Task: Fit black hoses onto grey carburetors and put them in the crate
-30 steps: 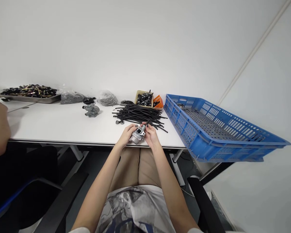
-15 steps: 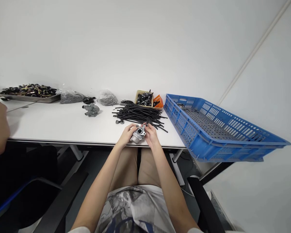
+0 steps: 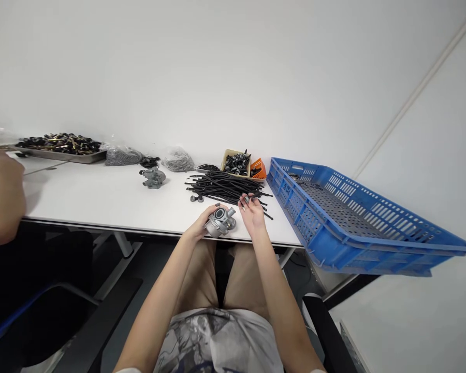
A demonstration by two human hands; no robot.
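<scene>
My left hand (image 3: pixel 202 223) is closed round a grey metal carburetor (image 3: pixel 219 223) at the table's front edge, its round opening facing up. To the right, apart from the carburetor, my right hand (image 3: pixel 252 215) pinches a small dark part (image 3: pixel 248 199) between its fingertips. Beyond my hands lies a pile of black rubber hoses (image 3: pixel 221 186). Two small dark fittings (image 3: pixel 196 198) rest on the table left of the hoses. A second carburetor (image 3: pixel 153 177) stands farther left.
A blue crate (image 3: pixel 334 238) is at the right. Behind the hoses are a cream bin (image 3: pixel 226 155) of black parts and an orange bin (image 3: pixel 263 175). Plastic bags (image 3: pixel 177 159) and a metal tray (image 3: pixel 62 155) stand farther left. Another person's hand (image 3: pixel 2 197) is at the left edge.
My right hand has moved away from the carburetor to the right with a small dark part. The carburetor has turned in my left hand. The view has shifted slightly.
</scene>
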